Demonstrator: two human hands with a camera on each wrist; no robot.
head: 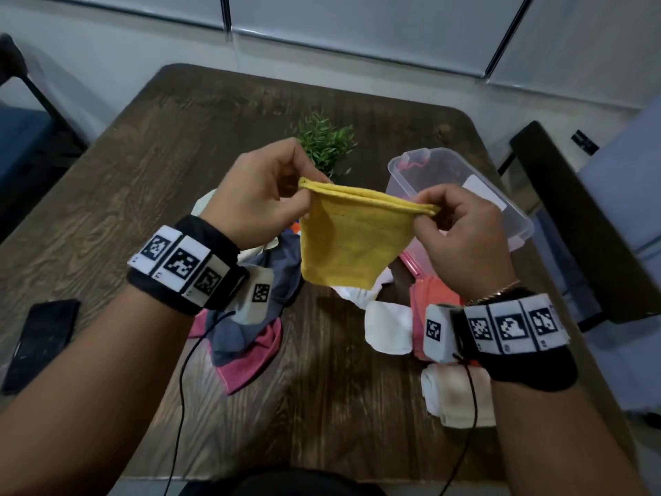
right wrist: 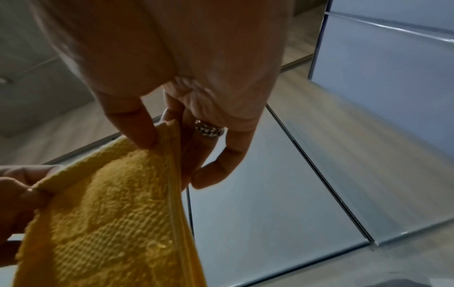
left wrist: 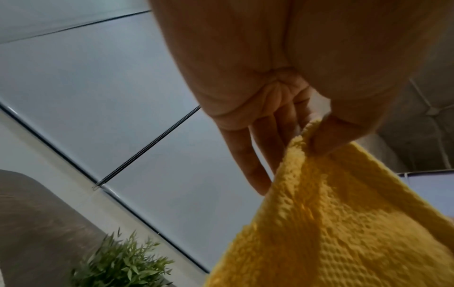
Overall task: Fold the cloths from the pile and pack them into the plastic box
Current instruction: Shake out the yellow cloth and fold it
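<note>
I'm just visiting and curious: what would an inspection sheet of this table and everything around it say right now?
Surface: dark wooden table, wood grain showing.
Job's things: yellow cloth held up in the air, doubled over; loose pile of cloths below the left hand; folded white cloths near the right wrist; clear plastic box on the right, lid off.
Clutter: small green plant behind the hands; black phone at the left edge.
Grippers: left hand and right hand each pinch a top corner of the yellow cloth.
Cables: thin black cords hang from both wristbands.
Surroundings: pale wall panels; dark chair on the right.
</note>
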